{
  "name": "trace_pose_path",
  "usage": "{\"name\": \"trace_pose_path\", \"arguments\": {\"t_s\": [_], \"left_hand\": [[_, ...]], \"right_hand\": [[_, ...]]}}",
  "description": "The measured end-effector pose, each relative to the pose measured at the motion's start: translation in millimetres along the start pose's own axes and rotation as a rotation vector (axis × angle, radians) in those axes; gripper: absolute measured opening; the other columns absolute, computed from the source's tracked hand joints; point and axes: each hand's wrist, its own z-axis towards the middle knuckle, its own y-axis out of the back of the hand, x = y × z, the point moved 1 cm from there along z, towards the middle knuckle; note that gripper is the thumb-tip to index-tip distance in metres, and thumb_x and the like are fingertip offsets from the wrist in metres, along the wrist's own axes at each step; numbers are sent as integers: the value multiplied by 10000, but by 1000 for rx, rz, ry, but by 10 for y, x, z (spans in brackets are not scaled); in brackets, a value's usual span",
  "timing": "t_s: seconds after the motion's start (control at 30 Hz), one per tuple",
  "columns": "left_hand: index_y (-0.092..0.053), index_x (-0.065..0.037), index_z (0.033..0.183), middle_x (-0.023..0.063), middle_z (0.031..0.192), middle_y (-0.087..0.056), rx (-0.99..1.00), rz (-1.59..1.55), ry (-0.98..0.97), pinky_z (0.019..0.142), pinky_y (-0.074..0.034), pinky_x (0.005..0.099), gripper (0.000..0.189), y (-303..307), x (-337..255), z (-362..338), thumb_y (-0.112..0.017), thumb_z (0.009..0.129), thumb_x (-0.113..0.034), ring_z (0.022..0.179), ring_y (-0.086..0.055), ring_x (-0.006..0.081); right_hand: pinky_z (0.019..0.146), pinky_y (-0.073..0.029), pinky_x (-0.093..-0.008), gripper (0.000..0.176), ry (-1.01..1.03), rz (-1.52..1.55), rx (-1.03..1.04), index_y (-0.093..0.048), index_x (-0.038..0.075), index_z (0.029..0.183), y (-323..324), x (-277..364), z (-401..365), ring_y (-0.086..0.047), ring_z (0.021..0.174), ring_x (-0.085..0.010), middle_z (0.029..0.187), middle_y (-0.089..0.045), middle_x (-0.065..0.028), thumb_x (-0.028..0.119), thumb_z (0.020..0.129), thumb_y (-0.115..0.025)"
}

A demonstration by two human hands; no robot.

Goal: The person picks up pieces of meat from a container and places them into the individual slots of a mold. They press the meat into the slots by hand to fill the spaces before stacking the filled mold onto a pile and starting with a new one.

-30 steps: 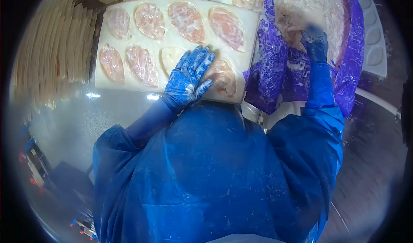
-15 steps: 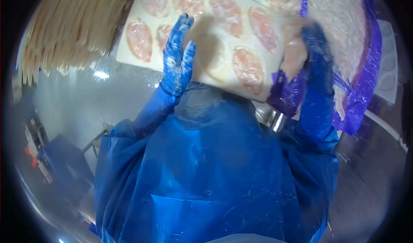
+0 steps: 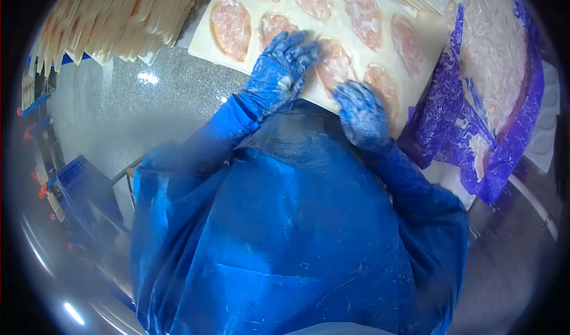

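Note:
A white mould tray (image 3: 252, 20) with oval hollows lies in front of me, pale pink raw meat in its hollows. One meat portion (image 3: 335, 68) fills the lower middle hollow, between my hands. My left hand (image 3: 285, 65), in a wet blue glove, rests over the tray at this portion's left edge with fingers stretched out. Fingertips of my right hand (image 3: 363, 110), also gloved in blue, touch or nearly touch the portion's lower end. Its fingers are extended and partly blurred; no lump shows in it. Another portion (image 3: 383, 89) is partly covered by my right hand.
A large heap of raw meat (image 3: 493, 56) lies on purple plastic sheeting (image 3: 436, 118) at the right. Stacked thin pale sheets (image 3: 119, 14) stand at upper left beside a wet metal surface (image 3: 160, 89). Another white moulded tray (image 3: 543, 139) is at far right. A blue crate (image 3: 89, 186) sits lower left.
My right hand has moved left from the tray's right side, where it held a lump of meat. The lower middle hollow, bare before, now has meat in it. My left hand has shifted right.

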Motion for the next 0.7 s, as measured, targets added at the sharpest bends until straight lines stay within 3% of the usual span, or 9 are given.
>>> {"name": "trace_pose_path", "arguments": {"t_s": [0.03, 0.13, 0.23, 0.33, 0.43, 0.5, 0.57, 0.63, 0.7], "left_hand": [[-587, -124, 1371, 93, 1497, -499, -101, -370, 113, 1200, -273, 484, 465, -63, 60, -1, -573, 906, -114, 1423, -409, 328], [-557, -98, 1379, 128, 1466, -509, 61, 374, -349, 1194, -315, 447, 448, 121, -66, 227, -561, 931, -110, 1411, -424, 313], [-548, -74, 1374, 140, 1428, -534, 108, 414, -367, 1188, -330, 450, 440, 110, 188, 304, -554, 935, -104, 1383, -451, 306], [-568, -34, 1327, 168, 1344, -579, 68, -209, -152, 1175, -340, 433, 454, -380, 311, -78, -595, 881, -115, 1336, -492, 295], [-621, -11, 1205, 173, 1270, -605, 172, 297, -229, 1100, -392, 445, 404, -268, -379, -202, -622, 838, -182, 1223, -551, 315], [-642, -16, 1154, 167, 1245, -612, 229, 182, -199, 1095, -381, 464, 374, -246, -539, -247, -629, 827, -197, 1181, -572, 312], [-645, -18, 1136, 166, 1233, -615, 202, 114, -216, 1072, -413, 467, 343, -254, -475, -268, -638, 842, -193, 1177, -580, 325], [-648, -19, 1119, 165, 1222, -618, 184, 47, -235, 1048, -445, 470, 312, -232, -405, -299, -647, 857, -189, 1172, -588, 338], [-616, -25, 1214, 152, 1328, -573, -16, -789, 48, 1013, -510, 388, 307, -117, -296, -281, -621, 933, -149, 1264, -551, 302]], "right_hand": [[1103, -366, -442, 334, 7, 3, 8, -656, 107, 1241, 22, 14, -24, -515, 1270, -267, 1308, -606, -99, 195, 931, -572], [1071, -385, -448, 376, -205, 38, -12, -647, 132, 1270, 218, 183, 81, -541, 1220, -275, 1268, -621, -83, 208, 909, -578], [1060, -389, -445, 363, -35, -143, 60, -659, 157, 1253, 45, 54, 101, -547, 1200, -273, 1264, -625, -68, 198, 900, -585], [1010, -420, -431, 291, -84, -396, -17, -675, 154, 1174, 80, -299, 429, -554, 1177, -246, 1205, -650, -49, 165, 905, -566], [981, -445, -420, 276, -116, -350, -205, -679, 118, 1140, 441, -228, 659, -573, 1136, -241, 1150, -669, -53, 169, 890, -575], [991, -439, -430, 294, -204, -218, -250, -677, 116, 1161, 431, -124, 661, -577, 1138, -247, 1165, -668, -63, 172, 893, -571], [1032, -409, -452, 350, -246, -259, 412, -660, 101, 1219, 20, -83, 480, -565, 1181, -262, 1243, -653, -88, 206, 896, -576], [1097, -366, -454, 407, -103, -64, 70, -642, 87, 1262, -178, -178, 373, -550, 1226, -276, 1311, -622, -113, 220, 882, -583], [1135, -338, -453, 424, 38, -24, 18, -634, 78, 1266, -88, -250, 579, -531, 1268, -289, 1362, -593, -117, 201, 864, -584]]}}
